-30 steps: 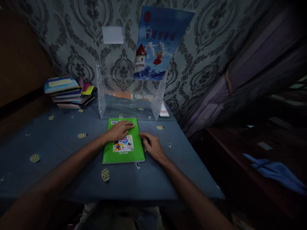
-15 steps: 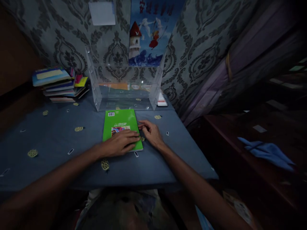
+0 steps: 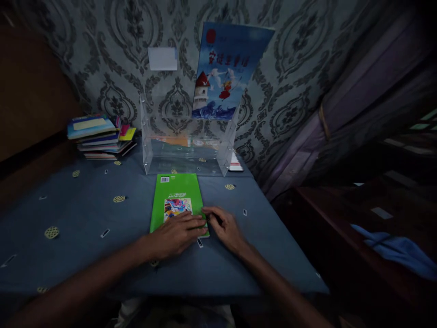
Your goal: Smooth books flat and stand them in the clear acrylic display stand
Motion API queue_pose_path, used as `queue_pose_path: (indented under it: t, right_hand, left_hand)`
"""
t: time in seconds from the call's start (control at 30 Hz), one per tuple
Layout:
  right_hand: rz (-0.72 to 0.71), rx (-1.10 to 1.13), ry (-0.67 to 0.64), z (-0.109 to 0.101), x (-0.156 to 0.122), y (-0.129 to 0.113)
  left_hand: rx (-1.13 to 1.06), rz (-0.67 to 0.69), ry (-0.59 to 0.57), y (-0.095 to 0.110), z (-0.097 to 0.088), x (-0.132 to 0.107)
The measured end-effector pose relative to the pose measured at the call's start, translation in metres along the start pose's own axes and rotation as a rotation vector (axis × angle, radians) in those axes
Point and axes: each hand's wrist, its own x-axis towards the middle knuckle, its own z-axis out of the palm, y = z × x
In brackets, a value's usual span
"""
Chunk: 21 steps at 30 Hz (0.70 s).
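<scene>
A green paperback book (image 3: 179, 186) lies flat on the cloth-covered table, its barcode at the far left corner. The title lettering is upside down from where I sit. My left hand (image 3: 179, 232) rests palm down across the near part of the book, fingers stretched out over its printed picture. At the right edge, near the close corner, is my right hand (image 3: 227, 228). Its fingers are loosely bent with a gap by the thumb, and the fingertips reach the book's edge. Beyond the book stands a clear acrylic rack (image 3: 186, 164).
A stack of books (image 3: 102, 141) sits at the back left. A blue picture book (image 3: 232, 68) leans upright on the rack against the patterned wall. A white object, partly pixelated, (image 3: 235, 163) lies by the rack's right side. Right of the table, a blue cloth (image 3: 396, 250) lies on a dark surface.
Both hands have slid toward me along the book, uncovering more of its printed picture. The head view has tilted up, showing more of the blue picture book. The rack looks unmoved.
</scene>
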Motion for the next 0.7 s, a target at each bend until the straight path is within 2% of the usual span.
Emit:
queue_pose_path:
  t: [0.2,0.37,0.53,0.7]
  right_hand:
    - [-0.059,0.001,-0.03,-0.011,-0.029,-0.017]
    - [-0.102,-0.018,-0.029,-0.014,-0.034,-0.021]
    - [-0.194,-0.043,-0.087,-0.009,-0.018,-0.012]
    - [-0.203,-0.072,-0.092,0.005,0.018,0.019]
  left_hand:
    - [0.053,0.028,-0.03,0.001,0.001,-0.003]
    - [0.076,0.038,-0.034,0.003,0.001,-0.002]
    - [0.092,0.047,0.011,0.004,0.003,-0.002]
    - [0.118,0.04,0.022,0.005,0.003,-0.001]
